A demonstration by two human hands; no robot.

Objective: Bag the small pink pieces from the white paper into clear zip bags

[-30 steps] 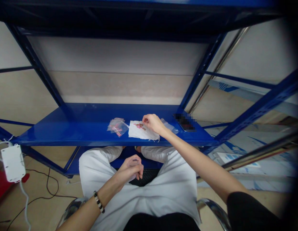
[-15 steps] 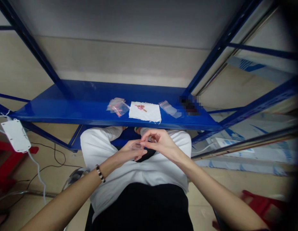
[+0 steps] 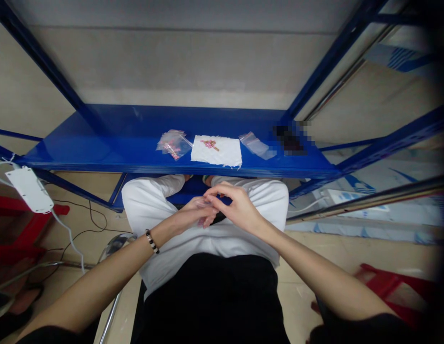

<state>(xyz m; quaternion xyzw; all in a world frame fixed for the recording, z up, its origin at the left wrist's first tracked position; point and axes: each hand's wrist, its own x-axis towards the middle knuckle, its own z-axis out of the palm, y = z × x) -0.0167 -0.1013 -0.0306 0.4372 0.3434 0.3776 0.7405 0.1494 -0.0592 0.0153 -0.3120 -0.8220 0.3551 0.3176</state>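
pale wall point(image 3: 171, 62) | beige flr point(image 3: 302, 296) | blue shelf unit point(image 3: 117, 131) | red stool point(image 3: 17, 252) l.

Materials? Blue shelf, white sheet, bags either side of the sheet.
Blue shelf: probably painted metal, given its smooth, glossy surface.
White sheet: matte, perhaps cloth or paper; ragged edge leaves it open.
Bags: likely thin plastic film, see-through and shiny.

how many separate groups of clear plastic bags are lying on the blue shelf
2. The left group, with pink pieces showing, lies left of the white cloth; the right group lies on its other side. Bags overlap, so single bags may be hidden.
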